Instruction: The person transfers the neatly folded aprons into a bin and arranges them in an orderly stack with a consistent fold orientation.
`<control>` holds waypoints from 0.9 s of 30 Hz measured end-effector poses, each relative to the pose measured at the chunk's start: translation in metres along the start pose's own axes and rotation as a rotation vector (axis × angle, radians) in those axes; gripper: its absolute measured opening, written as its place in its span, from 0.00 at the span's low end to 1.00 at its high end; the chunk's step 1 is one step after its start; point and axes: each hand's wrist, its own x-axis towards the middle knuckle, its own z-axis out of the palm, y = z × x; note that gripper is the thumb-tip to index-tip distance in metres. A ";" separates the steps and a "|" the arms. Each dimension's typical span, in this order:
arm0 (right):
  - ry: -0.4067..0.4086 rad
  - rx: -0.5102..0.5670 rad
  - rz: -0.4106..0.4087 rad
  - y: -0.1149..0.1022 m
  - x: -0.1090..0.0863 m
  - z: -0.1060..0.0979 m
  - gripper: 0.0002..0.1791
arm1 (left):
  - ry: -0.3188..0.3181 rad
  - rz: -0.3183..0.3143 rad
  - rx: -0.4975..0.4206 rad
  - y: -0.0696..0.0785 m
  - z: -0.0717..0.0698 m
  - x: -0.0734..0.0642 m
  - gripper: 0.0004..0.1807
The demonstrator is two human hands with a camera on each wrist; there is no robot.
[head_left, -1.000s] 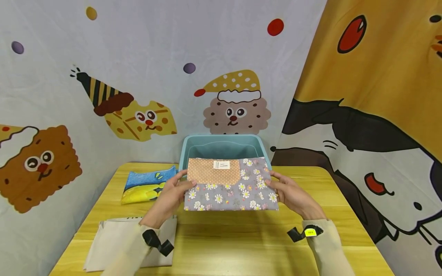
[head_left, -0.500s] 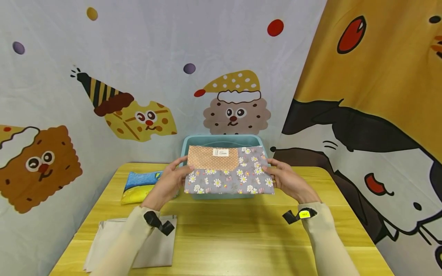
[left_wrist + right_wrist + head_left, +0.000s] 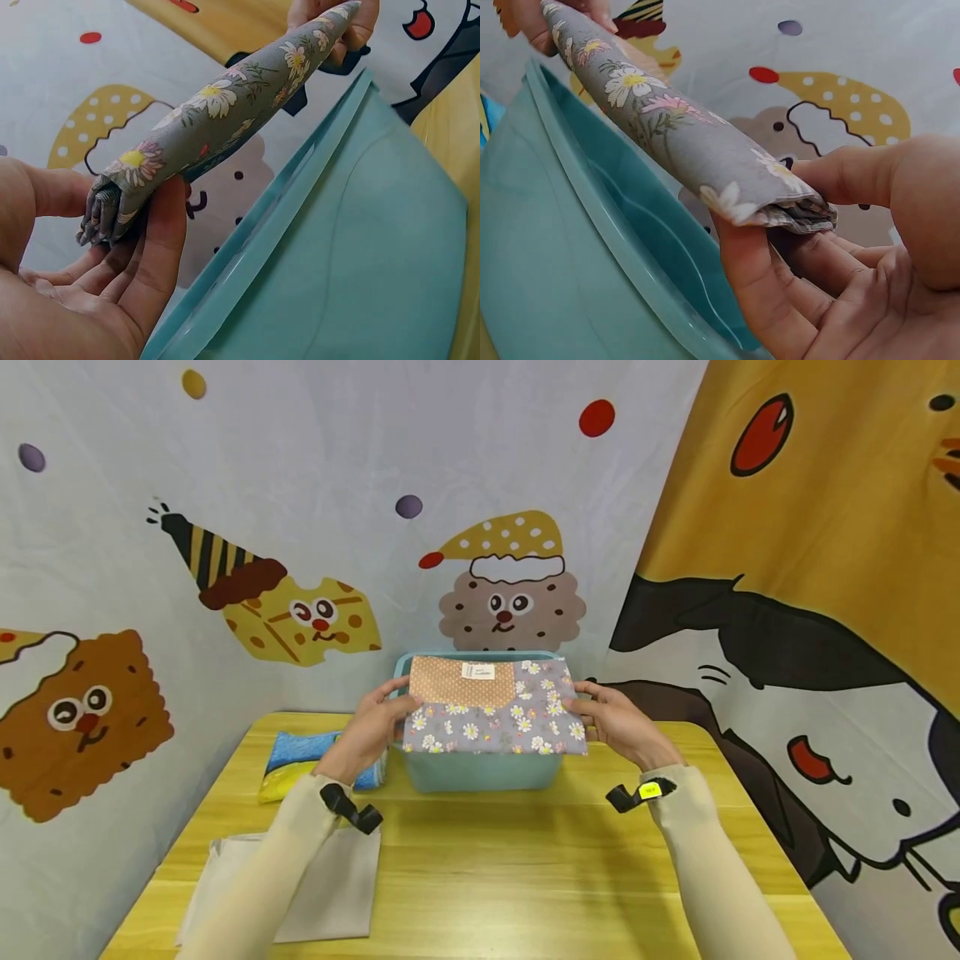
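Judging by the pose, the work in hand is holding a folded floral cloth (image 3: 495, 722) level over a blue-green bin (image 3: 483, 772), which calls for an even grip at both ends. A firm pinch through all the layers should stop the folds from slipping apart; the bundle looks soft and could sag in the middle if its ends drift together. Both ends are best moved at one pace, with the lower edge and the fingers clear of the bin's rim, where they might snag.

The cloth lies between the two hands, above the bin's rim, with a gap showing in the left wrist view. The left hand (image 3: 372, 727) pinches the end at the bin's left side, thumb on one face and fingers curled under the other. The right hand (image 3: 618, 722) pinches the opposite end likewise, at the bin's right side. On the surface (image 3: 480, 877), a blue-and-yellow bundle (image 3: 292, 750) lies left of the bin, partly hidden by the left arm.
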 end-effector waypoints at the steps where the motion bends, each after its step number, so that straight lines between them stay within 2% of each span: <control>1: 0.005 -0.017 0.005 -0.001 0.002 -0.001 0.29 | -0.004 0.001 0.008 0.001 -0.001 0.003 0.35; 10: 0.035 -0.110 0.057 -0.008 0.019 -0.008 0.30 | -0.020 -0.010 0.071 0.007 -0.004 0.023 0.32; 17: 0.073 -0.179 0.088 -0.013 0.034 -0.010 0.31 | -0.026 -0.011 0.076 0.013 -0.008 0.036 0.33; 23: 0.119 -0.256 0.103 -0.016 0.047 -0.012 0.34 | -0.003 -0.005 0.123 0.015 -0.011 0.048 0.34; 27: 0.142 -0.312 0.103 -0.016 0.055 -0.012 0.34 | 0.016 -0.024 0.161 0.016 -0.012 0.054 0.34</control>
